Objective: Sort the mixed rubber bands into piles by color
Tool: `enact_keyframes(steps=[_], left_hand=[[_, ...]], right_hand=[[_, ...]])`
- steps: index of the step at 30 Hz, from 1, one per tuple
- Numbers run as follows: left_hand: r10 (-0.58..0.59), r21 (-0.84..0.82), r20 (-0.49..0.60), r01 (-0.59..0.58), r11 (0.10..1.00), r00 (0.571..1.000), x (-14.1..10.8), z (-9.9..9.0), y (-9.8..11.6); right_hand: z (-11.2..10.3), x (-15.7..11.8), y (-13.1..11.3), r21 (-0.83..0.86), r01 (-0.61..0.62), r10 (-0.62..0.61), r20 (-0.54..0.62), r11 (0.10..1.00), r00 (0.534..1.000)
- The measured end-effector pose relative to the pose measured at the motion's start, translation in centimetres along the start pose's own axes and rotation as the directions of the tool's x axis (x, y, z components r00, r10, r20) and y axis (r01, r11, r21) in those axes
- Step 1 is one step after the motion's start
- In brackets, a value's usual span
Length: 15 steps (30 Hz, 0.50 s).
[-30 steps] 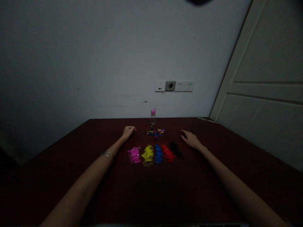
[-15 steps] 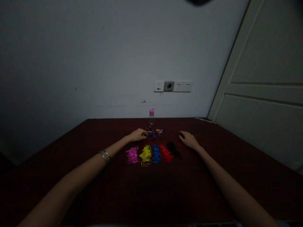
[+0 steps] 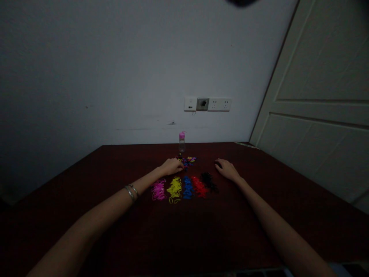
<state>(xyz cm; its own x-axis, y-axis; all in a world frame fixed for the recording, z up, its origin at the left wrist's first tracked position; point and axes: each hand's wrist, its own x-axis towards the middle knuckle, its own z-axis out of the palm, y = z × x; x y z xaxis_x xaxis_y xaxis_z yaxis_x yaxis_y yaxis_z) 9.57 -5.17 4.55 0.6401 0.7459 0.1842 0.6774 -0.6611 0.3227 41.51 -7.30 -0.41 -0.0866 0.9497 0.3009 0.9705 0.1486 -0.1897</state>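
Observation:
My left hand [image 3: 172, 166] is at the left edge of a small mixed pile of coloured rubber bands [image 3: 188, 161]. Its fingers are bent together at the pile, and whatever they pinch is too small to make out. To the right, my right hand [image 3: 227, 169] rests on the table, holding nothing, with a gap between thumb and fingers. Nearer to me lie sorted heaps side by side: pink bands [image 3: 158, 190], yellow bands [image 3: 174, 187], blue bands [image 3: 188, 188], red bands [image 3: 199, 187] and black bands [image 3: 209, 182]. Two loose yellow bands [image 3: 174, 201] lie below the yellow heap.
A clear bottle with a pink cap [image 3: 182, 142] stands behind the mixed pile, near the wall [image 3: 138, 77]. Sockets [image 3: 207, 104] are set in the wall. The dark red table [image 3: 184, 234] reaches a pale door [image 3: 311, 111] at the right.
My left hand has shifted slightly right, over the left side of the mixed pile, its fingers drawn closer together. My right hand stays in place. The whole view has shifted a little.

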Motion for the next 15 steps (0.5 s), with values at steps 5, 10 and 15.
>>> enact_keyframes(steps=[5,10,15], left_hand=[[-0.044,-0.009,-0.007,0.044,0.999,0.999,-0.1,-0.1,0.1],[-0.014,0.011,0.017,0.014,1.0,1.0,0.2,-0.5,1.2],[0.09,0.136,0.08,-0.101,0.986,0.993,1.6,-0.5,3.4]], right_hand=[[-0.2,-0.1,-0.2,0.009,-0.001,0.001,0.002,1.0,1.0],[-0.1,0.0,-0.3,0.002,0.003,-0.003,-0.003,1.0,1.0],[-0.1,0.0,-0.3,0.01,0.007,-0.007,-0.007,1.0,1.0]])
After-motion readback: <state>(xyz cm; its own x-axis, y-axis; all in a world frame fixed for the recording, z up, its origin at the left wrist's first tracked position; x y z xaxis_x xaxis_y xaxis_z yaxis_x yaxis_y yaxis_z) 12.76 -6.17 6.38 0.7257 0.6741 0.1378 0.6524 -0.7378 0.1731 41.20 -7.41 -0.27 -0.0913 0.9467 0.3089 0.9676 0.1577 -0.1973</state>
